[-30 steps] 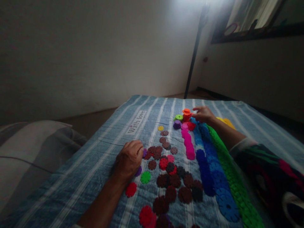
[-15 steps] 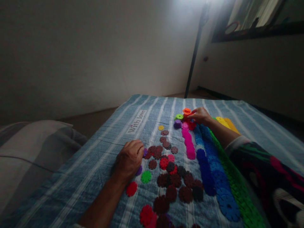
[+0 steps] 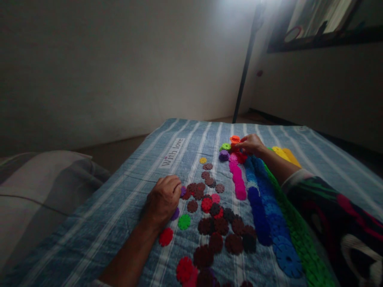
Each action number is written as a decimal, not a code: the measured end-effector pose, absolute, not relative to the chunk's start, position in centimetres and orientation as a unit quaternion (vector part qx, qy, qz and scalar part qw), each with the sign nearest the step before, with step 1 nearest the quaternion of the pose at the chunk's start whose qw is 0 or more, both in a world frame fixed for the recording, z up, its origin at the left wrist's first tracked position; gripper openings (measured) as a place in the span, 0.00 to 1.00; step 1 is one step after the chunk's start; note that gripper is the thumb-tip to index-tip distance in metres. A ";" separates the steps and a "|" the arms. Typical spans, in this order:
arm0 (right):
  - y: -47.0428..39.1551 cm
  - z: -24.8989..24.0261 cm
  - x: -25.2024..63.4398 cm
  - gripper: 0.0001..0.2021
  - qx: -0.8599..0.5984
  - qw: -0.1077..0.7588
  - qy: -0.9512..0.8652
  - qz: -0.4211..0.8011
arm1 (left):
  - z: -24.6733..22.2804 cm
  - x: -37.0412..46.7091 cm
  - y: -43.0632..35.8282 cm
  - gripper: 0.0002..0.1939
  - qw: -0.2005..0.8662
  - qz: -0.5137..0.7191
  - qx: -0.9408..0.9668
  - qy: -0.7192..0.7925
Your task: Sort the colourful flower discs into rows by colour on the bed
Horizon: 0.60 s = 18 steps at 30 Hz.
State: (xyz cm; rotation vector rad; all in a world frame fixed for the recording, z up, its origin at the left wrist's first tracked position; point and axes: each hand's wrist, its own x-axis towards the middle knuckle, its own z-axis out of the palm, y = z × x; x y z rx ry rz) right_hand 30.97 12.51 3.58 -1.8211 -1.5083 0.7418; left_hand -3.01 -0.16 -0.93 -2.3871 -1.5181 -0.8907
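My left hand point(image 3: 164, 197) rests on the striped cloth with its fingers curled in; whatever lies inside them is hidden. Purple notched plastic discs point(image 3: 175, 214) show at its edge, with a green disc point(image 3: 184, 221) and a red disc point(image 3: 166, 236) nearby. Farther off, my right hand point(image 3: 250, 144) pinches at a red disc point(image 3: 236, 148) among the small far piles. Its fingertips partly cover that disc. Around it lie orange discs point(image 3: 235, 139), lime discs point(image 3: 225, 147), purple discs point(image 3: 224, 155) and a pink row point(image 3: 237, 179).
Brown and black discs point(image 3: 221, 226) are scattered over the middle of the cloth point(image 3: 125, 223). Overlapping rows of blue discs point(image 3: 277, 227), green discs point(image 3: 299, 235) and yellow discs point(image 3: 284, 154) run along the right, beneath my right forearm. A lamp pole point(image 3: 247, 67) stands behind.
Almost nothing differs. My right hand has shifted very slightly at the red disc, and my left hand stays in place.
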 end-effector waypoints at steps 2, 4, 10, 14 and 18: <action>12.5 3.6 31.0 0.14 -0.696 0.326 -0.573 0.283 | -0.9 -2.9 -0.2 0.13 0.089 -0.299 -0.803 -0.508; 12.6 3.6 31.0 0.15 -0.697 0.327 -0.571 0.284 | -0.9 -2.9 -0.1 0.12 0.088 -0.299 -0.806 -0.504; 12.7 3.7 31.2 0.14 -0.693 0.319 -0.570 0.305 | -1.1 -3.0 0.0 0.12 0.089 -0.301 -0.805 -0.504; 12.9 3.9 31.5 0.13 -0.692 0.302 -0.571 0.321 | -1.0 -2.9 -0.1 0.12 0.088 -0.302 -0.805 -0.503; 13.0 4.2 31.8 0.15 -0.698 0.283 -0.574 0.321 | -0.9 -2.9 -0.2 0.11 0.091 -0.296 -0.808 -0.501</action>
